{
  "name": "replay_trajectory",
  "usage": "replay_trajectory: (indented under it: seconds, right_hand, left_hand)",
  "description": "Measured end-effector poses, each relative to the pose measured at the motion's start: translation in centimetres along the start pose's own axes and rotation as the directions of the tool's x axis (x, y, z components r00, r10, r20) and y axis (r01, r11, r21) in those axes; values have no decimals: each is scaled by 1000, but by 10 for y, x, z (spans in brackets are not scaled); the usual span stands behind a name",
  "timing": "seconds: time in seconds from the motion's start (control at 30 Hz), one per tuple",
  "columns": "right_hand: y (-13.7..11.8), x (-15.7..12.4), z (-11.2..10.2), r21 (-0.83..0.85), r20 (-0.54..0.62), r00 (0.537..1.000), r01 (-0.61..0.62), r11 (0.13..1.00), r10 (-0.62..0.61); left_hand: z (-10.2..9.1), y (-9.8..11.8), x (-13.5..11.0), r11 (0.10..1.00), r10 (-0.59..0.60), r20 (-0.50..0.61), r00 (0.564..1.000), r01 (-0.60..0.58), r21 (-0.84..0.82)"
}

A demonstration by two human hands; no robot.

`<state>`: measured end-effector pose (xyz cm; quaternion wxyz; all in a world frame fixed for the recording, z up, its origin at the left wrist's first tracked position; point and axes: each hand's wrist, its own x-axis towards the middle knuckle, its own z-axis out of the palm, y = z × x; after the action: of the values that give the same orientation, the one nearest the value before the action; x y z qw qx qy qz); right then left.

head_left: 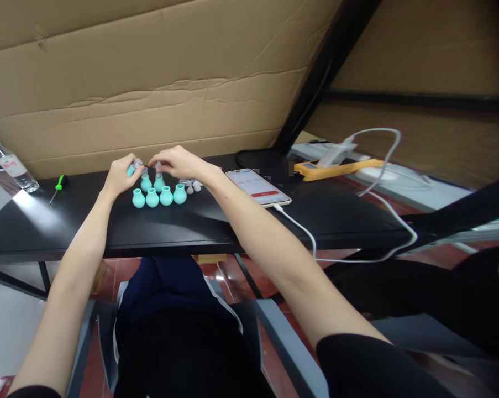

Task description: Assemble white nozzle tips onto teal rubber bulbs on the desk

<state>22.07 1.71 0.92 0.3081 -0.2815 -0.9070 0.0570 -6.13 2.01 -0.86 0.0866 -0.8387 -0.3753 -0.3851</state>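
My left hand [120,176] is closed around a teal squeeze bulb [131,169] with a clear tip, held tilted just above the table. My right hand [177,161] has its thumb and fingers closed at the clear tip of another teal bulb [159,183], which stands upright. Beside that one stands a teal bulb with a clear tip [145,183]. In front is a row of several open-necked teal bulbs [152,198] without tips. Some loose clear tips [197,186] lie to the right of the row.
On the black table [208,224] are a phone [259,187] with a white charging cable [299,225], a green-and-black screwdriver [58,187] and a water bottle [14,166]. A yellow device [327,169] is at the right. Cardboard [170,83] walls the back.
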Motion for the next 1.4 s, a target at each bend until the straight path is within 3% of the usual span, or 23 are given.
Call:
replay_trajectory:
  seconds: [0.43,0.83,1.2,1.4]
  right_hand:
    - [-1,-2,-11,61,42,973,-230,971,227]
    - [1,3,-12,159,42,963,-270,950,267]
    - [-4,14,-22,39,111,959,-267,963,262]
    - [9,13,-10,262,143,955,-288,921,258]
  left_hand:
    - [5,-1,-3,1000,7,-1,1000,-7,-11]
    - [7,-1,-4,1000,-14,44,999,14,-3]
    - [8,1,-5,999,-16,46,999,18,-29]
    - [9,2,-5,999,-25,53,998,27,-30]
